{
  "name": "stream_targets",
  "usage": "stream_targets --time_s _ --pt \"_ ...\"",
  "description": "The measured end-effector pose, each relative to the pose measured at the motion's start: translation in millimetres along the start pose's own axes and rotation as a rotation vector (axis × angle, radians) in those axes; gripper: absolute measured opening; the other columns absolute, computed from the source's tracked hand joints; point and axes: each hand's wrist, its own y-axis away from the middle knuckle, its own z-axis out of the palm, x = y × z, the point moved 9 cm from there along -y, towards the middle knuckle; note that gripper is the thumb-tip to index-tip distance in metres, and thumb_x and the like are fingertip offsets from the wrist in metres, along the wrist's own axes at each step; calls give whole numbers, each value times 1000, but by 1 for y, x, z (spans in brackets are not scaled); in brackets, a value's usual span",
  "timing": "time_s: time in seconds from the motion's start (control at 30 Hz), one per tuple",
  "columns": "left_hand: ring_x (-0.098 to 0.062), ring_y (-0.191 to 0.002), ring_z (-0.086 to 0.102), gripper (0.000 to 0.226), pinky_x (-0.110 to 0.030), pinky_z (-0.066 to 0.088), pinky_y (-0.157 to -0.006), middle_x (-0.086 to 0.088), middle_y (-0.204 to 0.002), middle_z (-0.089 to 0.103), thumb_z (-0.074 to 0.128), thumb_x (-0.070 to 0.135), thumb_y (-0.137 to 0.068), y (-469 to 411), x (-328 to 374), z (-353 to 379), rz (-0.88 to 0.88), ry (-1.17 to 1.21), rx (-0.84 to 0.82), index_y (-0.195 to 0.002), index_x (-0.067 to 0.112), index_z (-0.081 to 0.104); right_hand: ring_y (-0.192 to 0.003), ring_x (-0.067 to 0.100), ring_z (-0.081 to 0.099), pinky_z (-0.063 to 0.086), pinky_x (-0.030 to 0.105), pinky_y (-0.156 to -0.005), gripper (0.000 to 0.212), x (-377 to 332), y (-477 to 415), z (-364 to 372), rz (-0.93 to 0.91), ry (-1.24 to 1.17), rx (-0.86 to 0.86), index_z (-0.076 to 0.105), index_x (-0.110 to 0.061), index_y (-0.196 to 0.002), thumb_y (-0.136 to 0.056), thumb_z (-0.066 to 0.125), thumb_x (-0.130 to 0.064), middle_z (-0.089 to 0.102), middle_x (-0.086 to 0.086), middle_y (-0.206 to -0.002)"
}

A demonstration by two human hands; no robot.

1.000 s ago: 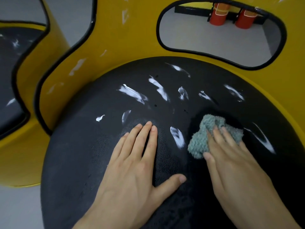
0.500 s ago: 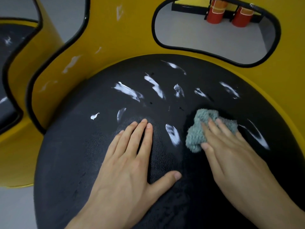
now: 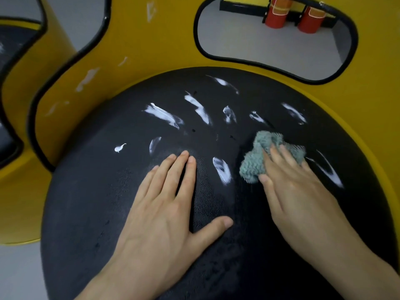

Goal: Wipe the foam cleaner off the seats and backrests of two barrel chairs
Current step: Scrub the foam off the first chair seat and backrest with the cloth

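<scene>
On the near part of the black seat [image 3: 91,213], the left hand [image 3: 160,217] lies flat, fingers straight, thumb spread. Just right of it, the right hand [image 3: 296,195] presses a bunched grey-green cloth [image 3: 255,165] down with straight fingers. Beyond them, white foam streaks [image 3: 162,114] cross the seat below the yellow backrest [image 3: 164,46].

I see pale grey floor [image 3: 19,271] near left; far right, two red cylinders [image 3: 278,17] stand against a dark rail [image 3: 238,7].
</scene>
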Motion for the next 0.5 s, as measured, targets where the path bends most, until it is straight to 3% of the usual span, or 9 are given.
stream_targets --time_s 0.07,0.13,0.2,0.33,0.43,0.5 --pt "-21 -155 20 104 -38 11 -122 -3 -167 27 26 88 -89 0 -1 0 -2 5 5 -160 12 29 -139 26 46 32 40 -116 56 -17 20 -4 -37 -3 45 55 -2 -139 -102 28 -33 55 12 -144" --pt "-19 -156 17 104 -37 10 -122 -2 -168 25 25 88 -89 -1 -1 0 -4 12 7 -161 13 27 -137 26 48 29 39 -114 56 -32 29 1 -117 2 29 58 -3 -137 -103 26 -35 57 10 -143" --pt "-17 -157 13 105 -37 8 -123 -1 -168 22 24 89 -88 0 -1 0 -4 25 6 -161 14 25 -143 19 39 25 35 -119 58 -37 13 2 -138 -3 -37 51 -9 -145 -103 22 -37 49 6 -151" --pt "-14 -157 4 105 -35 3 -124 0 -170 16 21 90 -88 2 0 -3 -2 27 6 -162 15 21 -153 14 15 6 34 -120 64 -11 -18 3 -8 -7 -109 27 -14 -157 -101 11 -40 23 2 -164" --pt "-12 -157 -2 107 -35 -1 -124 0 -171 10 18 91 -88 2 0 -3 8 27 16 -163 15 16 -145 26 38 23 40 -118 60 -9 12 -2 24 31 -46 45 -3 -147 -102 21 -35 46 11 -153" --pt "-14 -157 -1 108 -36 0 -124 -1 -170 10 17 91 -87 1 0 -2 8 25 20 -163 14 15 -138 29 47 27 40 -118 56 -20 31 2 -17 36 -36 53 0 -140 -101 28 -32 54 13 -145"
